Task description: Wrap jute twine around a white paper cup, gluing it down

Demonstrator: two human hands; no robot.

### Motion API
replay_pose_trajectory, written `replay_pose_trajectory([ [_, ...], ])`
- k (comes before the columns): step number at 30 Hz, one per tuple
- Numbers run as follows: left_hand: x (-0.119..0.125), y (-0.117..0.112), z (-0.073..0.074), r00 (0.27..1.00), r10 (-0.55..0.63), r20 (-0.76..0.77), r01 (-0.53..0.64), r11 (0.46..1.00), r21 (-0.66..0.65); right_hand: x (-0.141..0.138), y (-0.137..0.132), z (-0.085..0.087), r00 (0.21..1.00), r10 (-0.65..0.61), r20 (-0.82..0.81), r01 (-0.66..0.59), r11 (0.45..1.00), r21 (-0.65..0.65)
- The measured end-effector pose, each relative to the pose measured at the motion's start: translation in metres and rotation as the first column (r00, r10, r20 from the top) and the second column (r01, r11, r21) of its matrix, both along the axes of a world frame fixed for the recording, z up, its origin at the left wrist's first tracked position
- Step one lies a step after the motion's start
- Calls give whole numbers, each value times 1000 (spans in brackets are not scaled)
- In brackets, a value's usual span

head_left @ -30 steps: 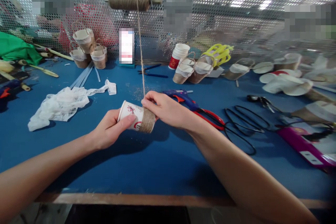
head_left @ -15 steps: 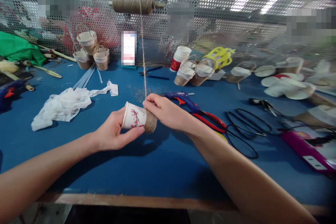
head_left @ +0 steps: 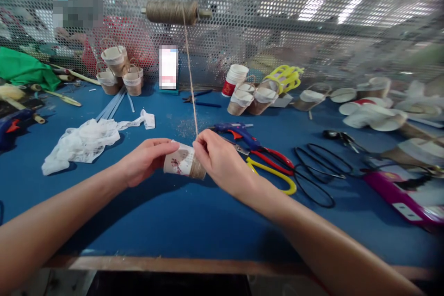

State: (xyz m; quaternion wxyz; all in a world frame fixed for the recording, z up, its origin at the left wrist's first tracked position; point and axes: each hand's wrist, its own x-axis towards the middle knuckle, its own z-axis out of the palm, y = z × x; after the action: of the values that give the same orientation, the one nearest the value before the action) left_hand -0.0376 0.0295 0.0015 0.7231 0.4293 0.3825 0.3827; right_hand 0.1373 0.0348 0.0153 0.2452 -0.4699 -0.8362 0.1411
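A white paper cup (head_left: 178, 163) with a red blossom print lies on its side between my hands, its base end wound with brown twine (head_left: 197, 169). My left hand (head_left: 148, 159) grips the rim end, thumb on top and the other fingers hidden behind. At the wound end, my right hand (head_left: 222, 159) pinches the taut strand of twine (head_left: 191, 78) against the cup. That strand runs up to a twine spool (head_left: 172, 12) on a rod at the mesh panel.
Beyond my right hand lie a blue glue gun (head_left: 241, 133) and scissors (head_left: 277, 180) with yellow and red handles. White lace (head_left: 83, 143) is heaped at left. Finished twine-covered cups (head_left: 133, 81) stand at the back. A purple power strip (head_left: 391, 196) sits at right.
The cup has turned in my hands. My left thumb has moved from under the cup to its top, and my right hand has shifted slightly right, still at the twine.
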Motion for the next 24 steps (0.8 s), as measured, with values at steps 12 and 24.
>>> replay_pose_trajectory([
  [12, -10, 14, -7, 941, 244, -236, -191, 955, 226, 7, -1, -29, 1000, -31, 3, 31, 997, 71],
  [24, -14, 21, -13, 886, 415, -209, -338, 884, 322, 9, -2, -37, 998, -29, -49, 34, 994, 108],
])
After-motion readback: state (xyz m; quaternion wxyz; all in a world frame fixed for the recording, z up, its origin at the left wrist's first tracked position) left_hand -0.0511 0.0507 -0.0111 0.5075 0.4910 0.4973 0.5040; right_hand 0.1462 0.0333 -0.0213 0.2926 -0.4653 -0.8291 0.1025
